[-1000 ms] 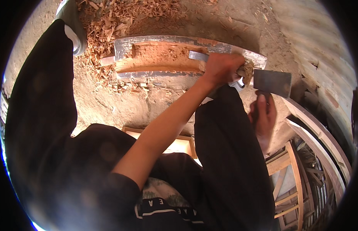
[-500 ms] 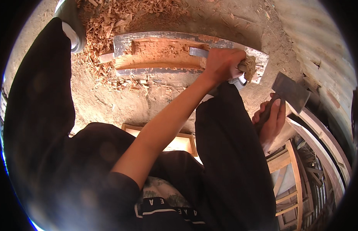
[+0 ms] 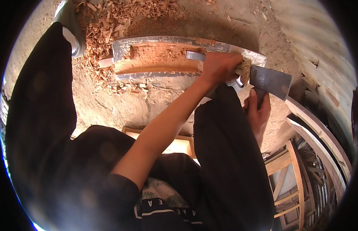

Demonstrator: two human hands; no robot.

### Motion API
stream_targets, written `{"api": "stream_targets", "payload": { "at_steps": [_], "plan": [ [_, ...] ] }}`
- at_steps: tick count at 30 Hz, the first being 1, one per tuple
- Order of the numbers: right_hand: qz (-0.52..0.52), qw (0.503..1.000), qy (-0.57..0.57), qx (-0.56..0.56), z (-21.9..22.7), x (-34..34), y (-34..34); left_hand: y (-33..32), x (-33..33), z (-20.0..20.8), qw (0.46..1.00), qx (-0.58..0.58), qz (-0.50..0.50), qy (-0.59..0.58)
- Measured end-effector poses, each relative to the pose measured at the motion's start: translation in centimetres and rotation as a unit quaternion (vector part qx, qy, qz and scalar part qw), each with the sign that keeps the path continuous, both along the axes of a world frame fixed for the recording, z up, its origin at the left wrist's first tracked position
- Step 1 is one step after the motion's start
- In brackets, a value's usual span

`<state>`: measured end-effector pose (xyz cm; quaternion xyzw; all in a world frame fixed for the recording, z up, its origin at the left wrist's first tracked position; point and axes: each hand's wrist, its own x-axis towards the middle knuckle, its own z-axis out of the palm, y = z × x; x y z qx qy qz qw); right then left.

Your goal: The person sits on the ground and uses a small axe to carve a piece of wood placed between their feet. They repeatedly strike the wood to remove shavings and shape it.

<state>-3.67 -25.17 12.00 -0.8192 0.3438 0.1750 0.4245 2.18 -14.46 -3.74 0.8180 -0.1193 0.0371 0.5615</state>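
A long wooden beam (image 3: 171, 40) with a dark, weathered surface lies on the ground ahead of me, a reddish hollow cut along its middle. My left hand (image 3: 220, 68) is wrapped round the handle of a chisel (image 3: 196, 56), whose flat metal blade points left into the right part of the hollow. The handle's frayed end sticks out to the right of my fist. My right hand (image 3: 258, 111) grips the dark handle of a hammer (image 3: 271, 81) with a broad, flat metal head. That head is right beside the chisel's frayed end; whether they touch I cannot tell.
Wood shavings (image 3: 109, 27) cover the ground around the beam's left end, near my left shoe (image 3: 73, 32). A corrugated sheet (image 3: 317, 46) rises at the right. Wooden frames (image 3: 298, 181) and curved boards (image 3: 321, 131) stand at the lower right. A framed panel (image 3: 183, 144) lies between my legs.
The hammer in my right hand has swung left, up to the chisel's handle end. My left hand stays on the chisel, which has shifted slightly left in the picture.
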Motion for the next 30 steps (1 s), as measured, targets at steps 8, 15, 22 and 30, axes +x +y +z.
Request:
{"api": "stream_targets", "payload": {
  "at_steps": [8,15,22,30],
  "plan": [
    [-0.143,0.980,-0.141,0.002,2.5,0.5,0.4,0.3,0.1,0.4,1.000,-0.018,0.015,0.008],
    [-0.031,0.997,0.026,0.065,2.3,1.7,-2.3,0.6,0.0,0.1,1.000,0.015,0.015,-0.005],
    [-0.015,0.999,-0.008,-0.041,1.1,0.7,0.4,0.5,0.1,0.3,1.000,-0.004,0.010,0.007],
    [-0.098,0.993,-0.066,0.005,2.5,0.6,-0.2,0.5,0.2,0.3,0.999,-0.016,0.037,-0.008]
  ]
}}
